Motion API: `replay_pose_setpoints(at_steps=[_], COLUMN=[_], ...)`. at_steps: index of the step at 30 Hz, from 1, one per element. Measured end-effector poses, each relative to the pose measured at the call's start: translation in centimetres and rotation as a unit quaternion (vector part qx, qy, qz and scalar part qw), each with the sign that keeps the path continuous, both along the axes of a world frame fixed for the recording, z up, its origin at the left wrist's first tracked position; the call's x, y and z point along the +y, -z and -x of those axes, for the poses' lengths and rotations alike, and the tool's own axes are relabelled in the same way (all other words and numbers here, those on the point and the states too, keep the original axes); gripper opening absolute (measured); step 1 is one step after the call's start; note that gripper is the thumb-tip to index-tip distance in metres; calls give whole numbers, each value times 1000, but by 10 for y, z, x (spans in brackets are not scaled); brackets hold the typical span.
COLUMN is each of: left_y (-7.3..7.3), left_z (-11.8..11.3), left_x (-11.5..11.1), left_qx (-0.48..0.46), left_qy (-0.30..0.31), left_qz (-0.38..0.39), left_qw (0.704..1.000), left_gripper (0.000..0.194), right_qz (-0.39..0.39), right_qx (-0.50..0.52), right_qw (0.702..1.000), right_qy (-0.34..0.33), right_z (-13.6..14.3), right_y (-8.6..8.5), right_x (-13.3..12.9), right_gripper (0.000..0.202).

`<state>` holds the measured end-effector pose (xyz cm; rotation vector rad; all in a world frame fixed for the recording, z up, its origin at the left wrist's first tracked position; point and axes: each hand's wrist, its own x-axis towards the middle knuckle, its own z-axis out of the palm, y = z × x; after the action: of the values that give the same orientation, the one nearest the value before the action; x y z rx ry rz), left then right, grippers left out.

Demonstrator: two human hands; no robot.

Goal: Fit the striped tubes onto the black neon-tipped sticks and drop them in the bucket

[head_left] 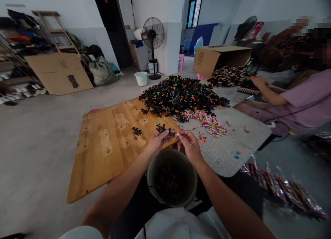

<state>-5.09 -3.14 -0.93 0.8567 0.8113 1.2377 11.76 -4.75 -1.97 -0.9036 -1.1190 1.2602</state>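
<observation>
My left hand [156,143] is closed around a few small black toy guns [162,128] with orange and green tips. Pinched in the fingers of my right hand [191,147] is a small pink-and-white tube [178,134], close to the end of the toy guns. Both hands are above the rim of a dark green bucket [151,189], which has dark pieces inside. A few more black toy guns [137,131] lie on the wooden board [98,156] to the left. Ahead rises a large heap of black toy guns [181,94], with loose pink-and-white tubes [213,123] beside it.
A grey tabletop [248,128] adjoins the board, with small coloured bits [203,138] scattered on it. At right, a person in a pink shirt [307,91] works near a tipped cardboard box [207,61]. Filled plastic bags [284,187] lie on the floor. A fan [153,34] stands behind.
</observation>
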Motion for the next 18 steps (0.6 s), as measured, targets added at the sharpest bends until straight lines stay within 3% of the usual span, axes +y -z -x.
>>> replay_pose_setpoints(at_steps=[4,10,18], left_y=[0,5,4], left_z=[0,-7,-12], left_x=[0,1,5], left_qx=[44,71,66], left_qy=[-9,-56,-43], left_qz=[-19,-38,-47], left_qw=[999,995,996], left_gripper=[37,41,42], right_qz=[-6,-48,-35], right_qx=[-26,-104,-23], right_qw=[1000,993,994], right_qy=[-7,37,102], right_z=[-3,-2,-3], right_y=[2,3,-7], right_x=[-1,-9,-10], right_gripper=[36,32,28])
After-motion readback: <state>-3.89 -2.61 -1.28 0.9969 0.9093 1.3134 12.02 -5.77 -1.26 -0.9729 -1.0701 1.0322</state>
